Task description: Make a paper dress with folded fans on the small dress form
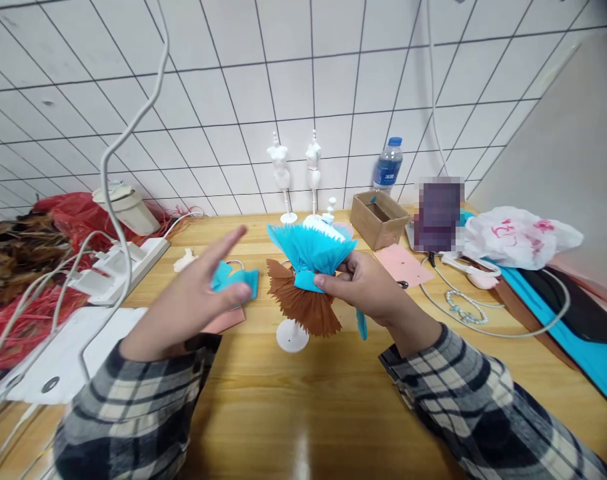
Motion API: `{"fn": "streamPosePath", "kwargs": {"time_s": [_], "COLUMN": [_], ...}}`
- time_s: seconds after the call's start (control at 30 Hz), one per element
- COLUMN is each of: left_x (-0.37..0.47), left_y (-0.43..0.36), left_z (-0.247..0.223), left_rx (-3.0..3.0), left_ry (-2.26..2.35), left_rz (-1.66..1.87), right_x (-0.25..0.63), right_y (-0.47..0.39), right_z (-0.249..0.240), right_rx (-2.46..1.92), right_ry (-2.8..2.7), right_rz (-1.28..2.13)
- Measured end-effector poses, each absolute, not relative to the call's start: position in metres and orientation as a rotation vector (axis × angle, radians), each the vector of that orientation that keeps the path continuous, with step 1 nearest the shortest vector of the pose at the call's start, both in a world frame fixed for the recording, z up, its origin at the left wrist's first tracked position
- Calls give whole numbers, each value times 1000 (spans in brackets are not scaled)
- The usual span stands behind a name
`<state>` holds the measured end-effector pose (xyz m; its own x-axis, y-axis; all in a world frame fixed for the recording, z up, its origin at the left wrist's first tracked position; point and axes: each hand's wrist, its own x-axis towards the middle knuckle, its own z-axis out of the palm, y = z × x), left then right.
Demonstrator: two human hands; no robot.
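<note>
At the middle of the view, my right hand point(361, 283) pinches a blue pleated paper piece point(316, 250) by its narrow blue band. Below the band spreads a brown pleated paper fan point(306, 307) with jagged edges. Under it shows a round white base point(292, 335); what stands on that base is mostly hidden by the paper. My left hand point(198, 290) is raised to the left with thumb and forefinger spread, holding nothing. Just past its fingers lies a folded blue paper piece point(251, 283), beside a pink piece point(226, 321).
Two white mannequins point(279, 167) stand by the tiled wall. An open cardboard box point(378, 220), a water bottle point(387, 165) and a plastic bag point(523, 235) are at the right. A power strip point(133, 267) and cables lie left.
</note>
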<state>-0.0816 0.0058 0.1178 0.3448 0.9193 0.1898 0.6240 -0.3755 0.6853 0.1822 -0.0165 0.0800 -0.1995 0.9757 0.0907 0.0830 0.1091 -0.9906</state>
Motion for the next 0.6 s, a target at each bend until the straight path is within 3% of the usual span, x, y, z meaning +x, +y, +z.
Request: {"fn": "streamPosePath", "kwargs": {"time_s": [0.2,0.6], "left_x": [-18,-31], "left_y": [10,12], "left_z": [113,90], "left_rx": [1769,1528], "left_ry": [752,768], "left_rz": [666,676], "right_x": [179,174], "right_y": [-19,-28], "right_z": [81,85], "right_rx": [-1159,-1302], "right_ry": [-1511,-1737], "right_rz": [1205,845]}}
